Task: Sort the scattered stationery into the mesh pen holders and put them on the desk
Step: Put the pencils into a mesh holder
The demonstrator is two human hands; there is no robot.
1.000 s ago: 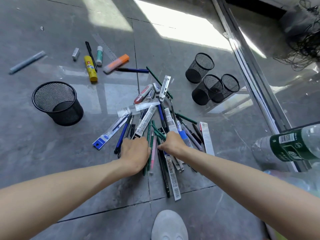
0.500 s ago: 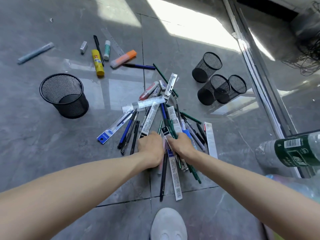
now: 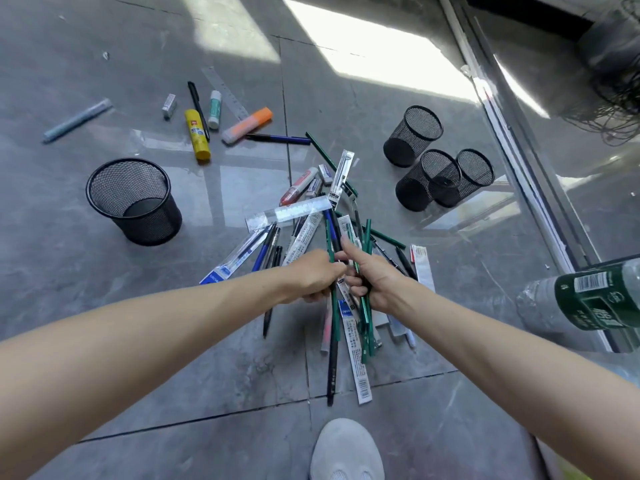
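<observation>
Bare floor [image 3: 199,247] btwn big mesh holder [image 3: 133,202] & pen pile [image 3: 304,233], 3 small holders [image 3: 429,181] clustered right, bottle [image 3: 595,299] at right edge

Two bare arms and one pale shoe.

The left hand [image 3: 311,275] and the right hand [image 3: 375,278] are uncovered, and the skin stays bare from the fingers [image 3: 354,289] back over both wrists. Behind the fingers, the left forearm [image 3: 156,341] and the right forearm [image 3: 502,348] run bare to the edges of the view. They look broader there through the wide lens. Well behind the fingers, on the wearer's side, shows the rounded toe of a shoe [image 3: 346,452]. It is off-white to light grey and smooth over the cap. The surface seems to turn to a finer woven texture at the bottom edge.
</observation>
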